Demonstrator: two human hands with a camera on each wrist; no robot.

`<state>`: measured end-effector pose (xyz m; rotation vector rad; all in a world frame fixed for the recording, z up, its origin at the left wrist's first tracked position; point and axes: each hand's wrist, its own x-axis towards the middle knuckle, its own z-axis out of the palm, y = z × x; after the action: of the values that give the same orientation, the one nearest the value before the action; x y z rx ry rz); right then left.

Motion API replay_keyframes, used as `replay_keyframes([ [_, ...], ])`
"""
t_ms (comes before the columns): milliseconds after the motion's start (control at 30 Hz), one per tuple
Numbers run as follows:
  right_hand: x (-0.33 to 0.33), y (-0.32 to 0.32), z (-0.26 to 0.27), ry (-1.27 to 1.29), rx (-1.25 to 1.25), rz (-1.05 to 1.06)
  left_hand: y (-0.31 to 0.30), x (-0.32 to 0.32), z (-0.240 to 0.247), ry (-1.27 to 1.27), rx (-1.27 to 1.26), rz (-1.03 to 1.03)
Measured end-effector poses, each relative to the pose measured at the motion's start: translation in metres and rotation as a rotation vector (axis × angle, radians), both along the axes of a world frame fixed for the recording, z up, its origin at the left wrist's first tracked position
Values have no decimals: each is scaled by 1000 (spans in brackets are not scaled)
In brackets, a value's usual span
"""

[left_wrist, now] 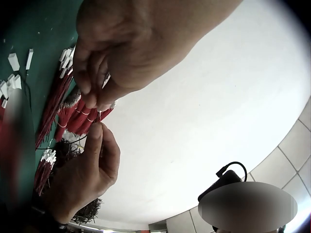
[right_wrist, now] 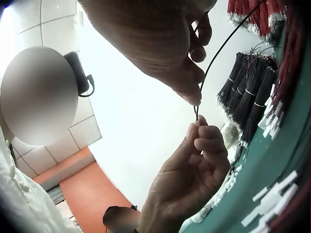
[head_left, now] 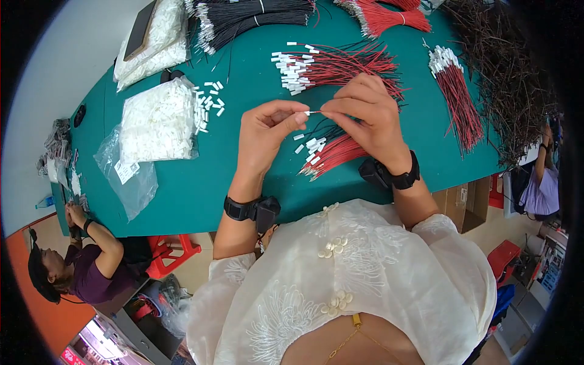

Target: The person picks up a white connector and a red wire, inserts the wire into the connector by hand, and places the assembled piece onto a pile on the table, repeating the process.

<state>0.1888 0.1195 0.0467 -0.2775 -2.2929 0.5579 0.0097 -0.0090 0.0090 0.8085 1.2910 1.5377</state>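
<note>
In the head view my left hand (head_left: 263, 131) pinches a small white connector housing (head_left: 308, 113) between thumb and forefinger. Facing it, my right hand (head_left: 372, 115) pinches thin wire close to the housing. From the right wrist, a black wire (right_wrist: 210, 68) curves up past the right fingers, and its lower end meets the housing at the left fingertips. Below the hands lies a bundle of red and black wires (head_left: 340, 155) with loose white housings (head_left: 315, 145) by its ends. Just beyond, red-black leads (head_left: 353, 66) with white housings on their ends are spread out.
A clear bag of white housings (head_left: 157, 121) sits left, with loose housings (head_left: 210, 100) beside it. Black wire bundles (head_left: 255, 21) and red ones (head_left: 398, 21) lie at the back. Finished-looking leads (head_left: 459, 103) and a dark tangled heap (head_left: 505, 79) are right. Another person (head_left: 91, 261) works at left.
</note>
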Motion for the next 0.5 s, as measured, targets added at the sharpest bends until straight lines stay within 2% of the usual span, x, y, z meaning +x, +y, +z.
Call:
replay_keyframes([
  [500, -3, -2, -4, 19, -70, 53, 1, 1, -4, -90, 10, -51],
])
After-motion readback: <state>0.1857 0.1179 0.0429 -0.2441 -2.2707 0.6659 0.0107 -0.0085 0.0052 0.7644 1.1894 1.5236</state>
